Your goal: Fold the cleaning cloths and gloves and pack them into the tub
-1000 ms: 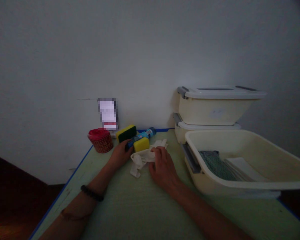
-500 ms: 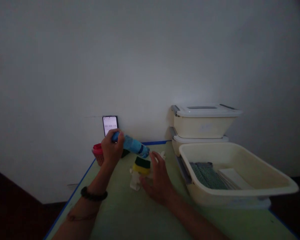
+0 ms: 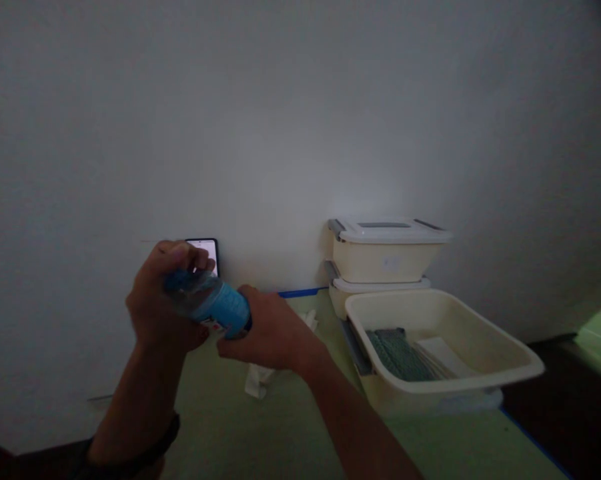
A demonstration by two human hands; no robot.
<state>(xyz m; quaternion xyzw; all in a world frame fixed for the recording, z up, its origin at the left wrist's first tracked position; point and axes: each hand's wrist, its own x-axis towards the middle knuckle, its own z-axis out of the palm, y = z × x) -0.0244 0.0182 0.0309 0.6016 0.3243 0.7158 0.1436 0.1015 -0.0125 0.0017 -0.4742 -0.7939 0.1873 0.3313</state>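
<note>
A clear plastic bottle (image 3: 197,294) with a blue label lies tilted between my two hands above the table. My left hand (image 3: 155,290) curls its fingers around the blue-capped end, and the cap is partly covered. Around the lower, labelled end wraps my right hand (image 3: 273,330), hiding the bottle's base. Beneath and beyond my right hand, a crumpled white cloth or tissue (image 3: 256,385) rests on the green table top (image 3: 240,433). Behind my left hand a phone (image 3: 215,250) leans against the wall, its lit screen partly blocked.
An open cream bin (image 3: 500,320) at the right holds a green-grey knitted cloth (image 3: 397,353) and a stack of white flat items (image 3: 445,357). Behind it stand stacked cream boxes (image 3: 380,260) with white lids. Blue tape (image 3: 300,293) edges the table by the wall.
My right hand has closed around the bottle's lower end. The bottle has come nearer and left. The yellow-green sponge and red basket are now hidden behind my hands. The view has shifted right.
</note>
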